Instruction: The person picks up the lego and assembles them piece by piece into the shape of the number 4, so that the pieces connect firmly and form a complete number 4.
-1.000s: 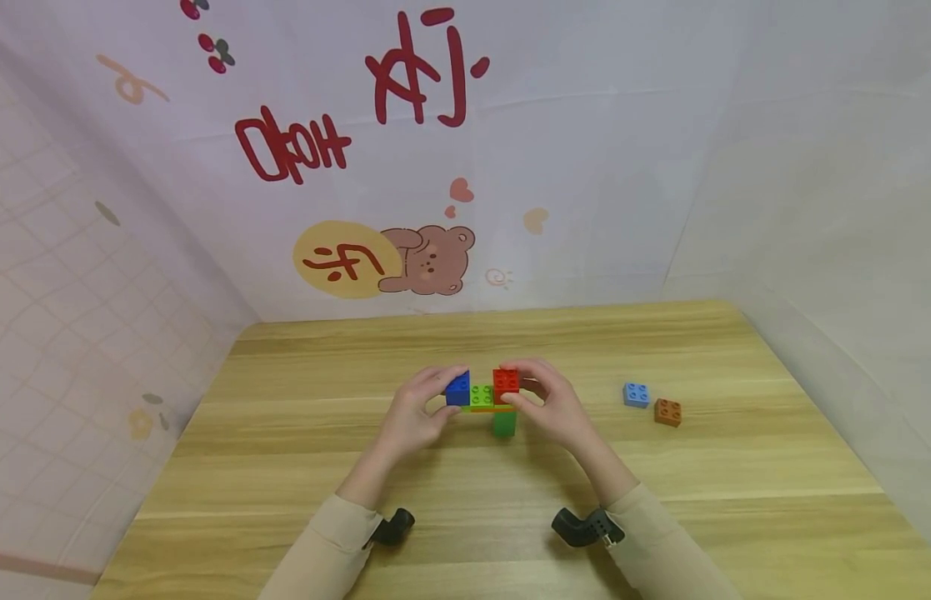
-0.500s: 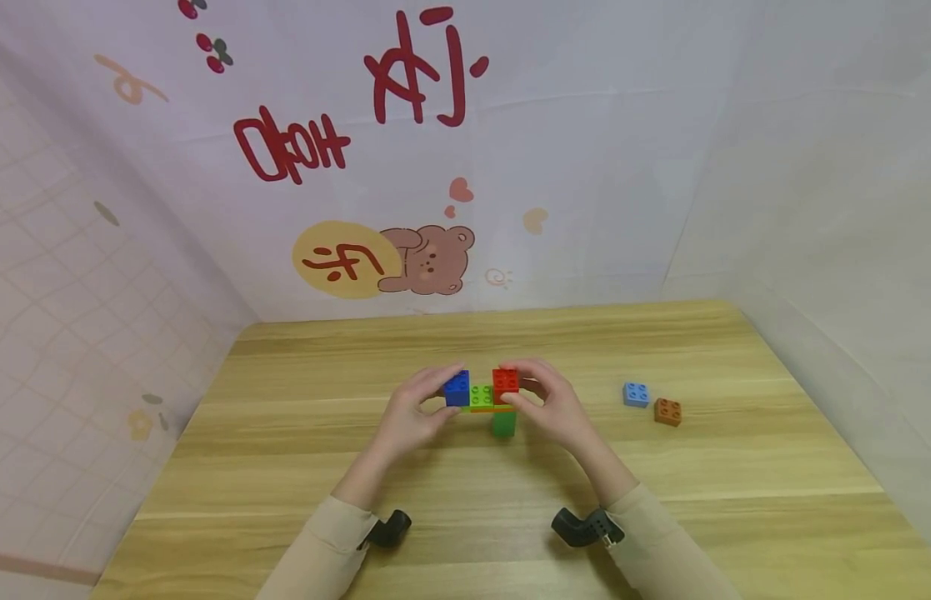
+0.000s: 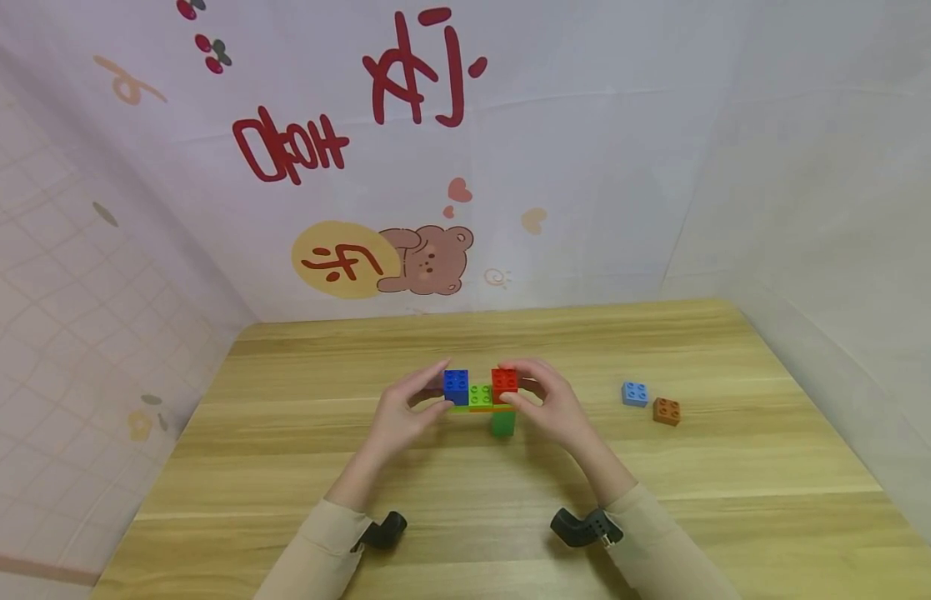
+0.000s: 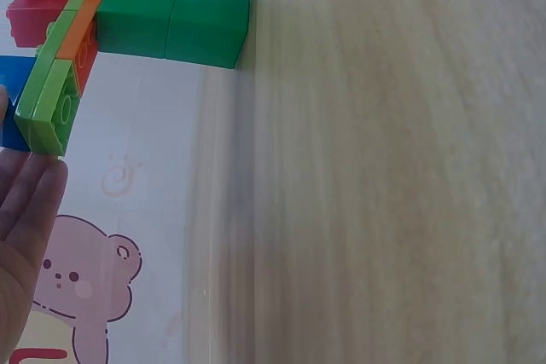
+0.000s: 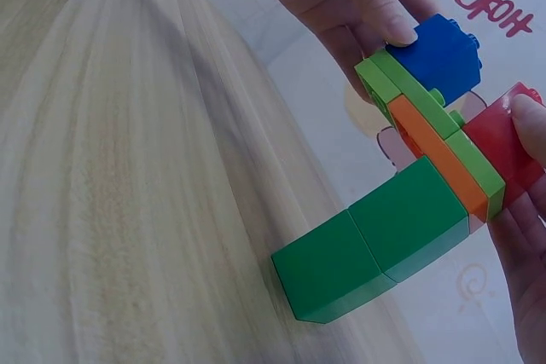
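A small brick structure stands at mid-table. Two stacked green bricks (image 3: 503,422) form its post. Above them are an orange piece (image 5: 437,154) and a light green layer (image 3: 481,395). On top sit a blue brick (image 3: 456,387) at the left and a red brick (image 3: 504,385) at the right. My left hand (image 3: 400,414) is around the blue brick's left end, thumb at its near corner and index finger extended just off its far corner. With thumb and fingers, my right hand (image 3: 546,404) pinches the red brick; its far fingers are partly hidden.
Right of the hands, a light blue brick (image 3: 635,394) and a brown brick (image 3: 667,411) lie on the wooden table (image 3: 300,450). A printed white cloth (image 3: 600,167) rises behind the table and along both sides.
My left hand has slid slightly left and its fingertips have drawn back from the blue brick's top, uncovering more of it. The structure and my right hand stay nearly still.
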